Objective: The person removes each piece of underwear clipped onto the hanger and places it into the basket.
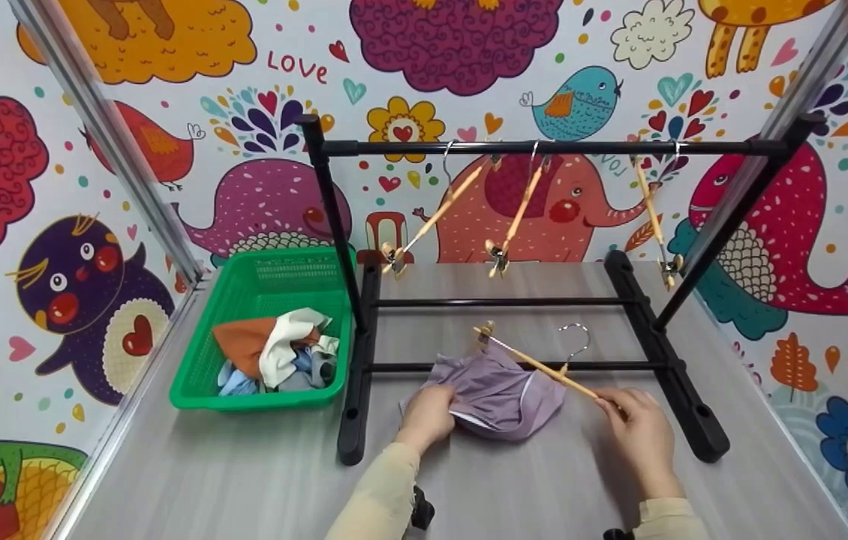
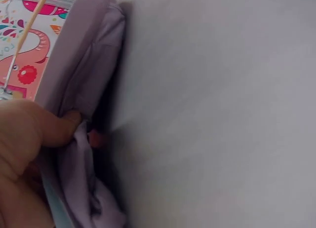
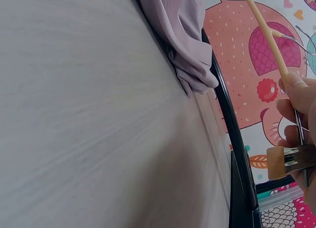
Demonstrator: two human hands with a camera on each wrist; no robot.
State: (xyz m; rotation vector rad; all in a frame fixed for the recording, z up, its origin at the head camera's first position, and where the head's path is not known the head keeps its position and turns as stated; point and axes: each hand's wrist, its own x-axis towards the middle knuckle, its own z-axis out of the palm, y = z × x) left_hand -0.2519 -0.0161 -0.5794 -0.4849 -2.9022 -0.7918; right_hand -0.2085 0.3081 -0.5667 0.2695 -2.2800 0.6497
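Observation:
A light purple cloth garment (image 1: 495, 386) lies bunched at the front of the black rack. My left hand (image 1: 428, 416) pinches its near left edge; in the left wrist view the thumb (image 2: 59, 128) presses on the folded cloth (image 2: 81, 60). My right hand (image 1: 642, 435) grips the right end of a wooden clip hanger (image 1: 536, 363), which slants across the top of the garment. The hanger's left clip (image 1: 485, 331) is right at the garment's upper corner. Its metal hook (image 1: 578, 339) points up. The right-end clip (image 3: 291, 160) shows beside the fingers in the right wrist view.
The black rack (image 1: 544, 148) stands on the grey table (image 1: 514, 487), with three clip hangers hanging from its top bar, including a middle one (image 1: 525, 202). Left of it, a green basket (image 1: 259, 403) holds crumpled clothes (image 1: 281, 352). A patterned wall rises behind.

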